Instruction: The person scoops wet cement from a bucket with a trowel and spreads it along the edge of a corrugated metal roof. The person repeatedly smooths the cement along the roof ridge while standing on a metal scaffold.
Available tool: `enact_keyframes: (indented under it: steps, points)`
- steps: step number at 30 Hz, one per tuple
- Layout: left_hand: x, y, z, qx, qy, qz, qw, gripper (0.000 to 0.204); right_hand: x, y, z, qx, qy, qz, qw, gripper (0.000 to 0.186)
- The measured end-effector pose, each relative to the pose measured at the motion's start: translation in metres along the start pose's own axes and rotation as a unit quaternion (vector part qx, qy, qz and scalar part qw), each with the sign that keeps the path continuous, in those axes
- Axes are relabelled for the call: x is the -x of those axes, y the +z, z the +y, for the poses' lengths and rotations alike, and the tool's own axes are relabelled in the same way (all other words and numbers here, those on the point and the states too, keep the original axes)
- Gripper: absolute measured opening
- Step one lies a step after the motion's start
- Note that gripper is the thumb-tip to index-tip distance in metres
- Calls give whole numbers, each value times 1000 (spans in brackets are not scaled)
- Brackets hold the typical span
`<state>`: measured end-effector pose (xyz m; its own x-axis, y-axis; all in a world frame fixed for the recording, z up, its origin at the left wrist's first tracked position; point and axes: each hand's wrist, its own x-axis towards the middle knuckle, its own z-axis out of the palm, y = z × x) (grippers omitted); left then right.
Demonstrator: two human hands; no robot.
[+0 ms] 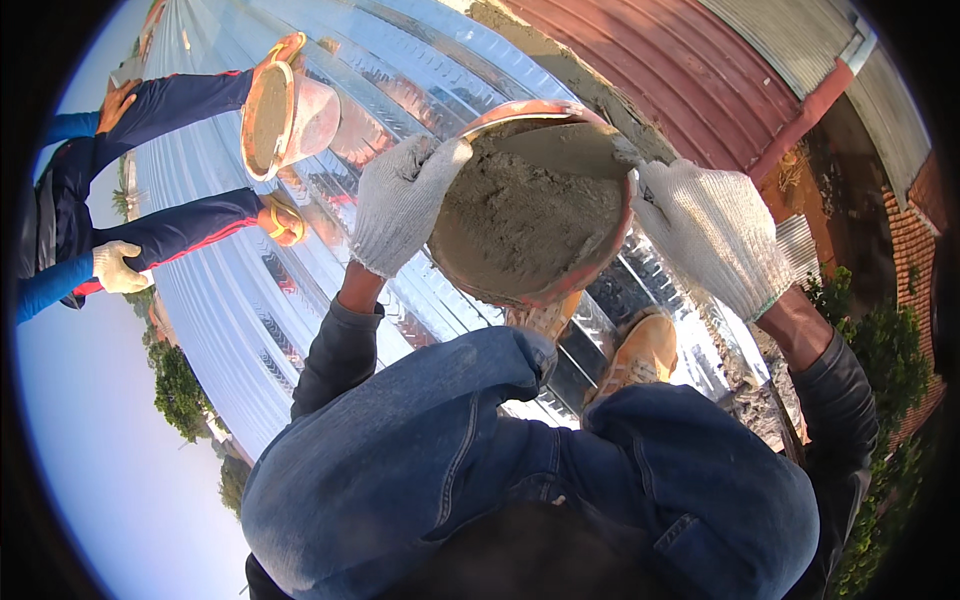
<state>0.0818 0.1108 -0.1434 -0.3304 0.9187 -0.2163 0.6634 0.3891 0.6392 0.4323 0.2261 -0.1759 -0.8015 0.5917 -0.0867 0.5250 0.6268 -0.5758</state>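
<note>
A reddish bucket [525,225] of wet grey mortar is in front of me, above my knees. My left hand [405,200], in a white knitted glove, is closed on its left rim. My gloved right hand [710,235] is closed at the right rim; whether it also holds a tool there is hidden. A smooth grey shape across the bucket's upper right may be a mortar-coated blade; I cannot tell. My shoes [640,355] rest on the shiny corrugated metal roof [210,320] below the bucket.
At upper left, a co-worker [160,110] in dark trousers and sandals sits beside a second mortar bucket [310,120]. A rough mortar strip [570,50] borders a red metal roof [660,70]. Trees and tiled roofs lie below the edge at right; sky shows beyond the roof at left.
</note>
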Motion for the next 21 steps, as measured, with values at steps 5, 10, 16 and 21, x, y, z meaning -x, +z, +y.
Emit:
enact_keyframes:
  steps: [5,10,16,21]
  points:
    - [-8,16,17,-41,15,22,999,42,-2,47,-29,-70,55,-133,987,38]
    - [-16,21,23,-30,-2,3,1000,42,5,54,-37,-274,163,-228,920,47]
    - [-27,-3,-11,97,-50,-10,994,38,32,34,-22,-279,109,-145,943,49]
    - [-50,-22,-52,138,-109,-33,984,33,40,-8,-15,-278,151,-40,948,40]
